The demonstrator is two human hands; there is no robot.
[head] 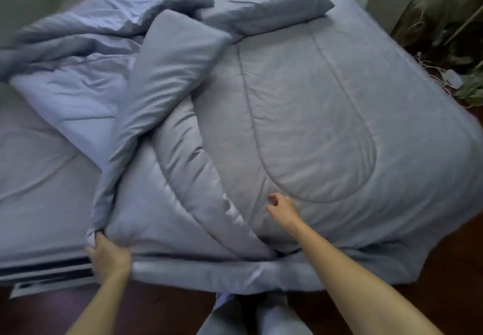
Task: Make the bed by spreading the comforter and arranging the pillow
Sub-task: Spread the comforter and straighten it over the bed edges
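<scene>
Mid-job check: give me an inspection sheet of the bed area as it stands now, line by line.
Surface: bed sheet is exposed on the left half and lightly creased.
Job's things: comforter lies flat on the right half, with its left part folded back and bunched; pillow is at the head end.
Clutter: nothing seen.
Grippers: left hand grips the comforter's near edge; right hand is over the comforter, fingers loosely curled, holding nothing.
Cables: small white object with thin pale cords sits on the floor by the plants; blurred.
Surroundings: dark wood floor; plants right of the bed.
</scene>
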